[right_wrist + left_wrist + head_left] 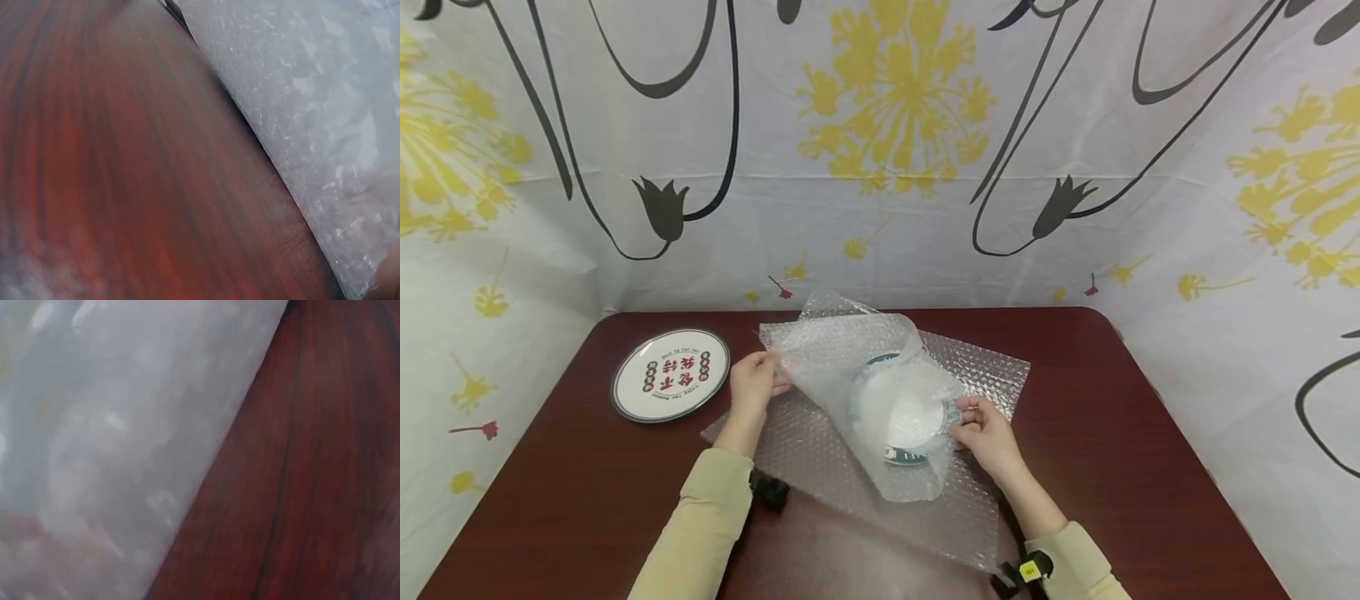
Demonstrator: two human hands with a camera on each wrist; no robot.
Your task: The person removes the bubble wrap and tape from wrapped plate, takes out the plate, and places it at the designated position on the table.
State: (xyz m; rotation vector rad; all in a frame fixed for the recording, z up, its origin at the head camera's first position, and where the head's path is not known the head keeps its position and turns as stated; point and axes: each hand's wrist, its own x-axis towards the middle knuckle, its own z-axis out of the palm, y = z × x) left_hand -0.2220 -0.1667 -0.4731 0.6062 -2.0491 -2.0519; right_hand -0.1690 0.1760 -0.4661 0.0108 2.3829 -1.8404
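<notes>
Near the middle of the table, in the head view, a round white plate with dark green lettering (904,456) lies under a folded layer of bubble wrap (820,342). My left hand (752,385) pinches the left edge of that bubble wrap. At the plate's right side, my right hand (988,433) grips the gathered bubble wrap by the rim. Both wrist views show mostly sheet and table: bubble wrap (119,425) fills the left of the left wrist view, and bubble wrap (300,94) the right of the right wrist view. The fingertips are partly hidden by the film.
A white oval plate with red characters (672,375) lies at the back left of the dark red wooden table (1120,467). More bubble wrap (880,508) is spread flat beneath the wrapped plate. A patterned cloth (895,242) hangs behind the table's back edge.
</notes>
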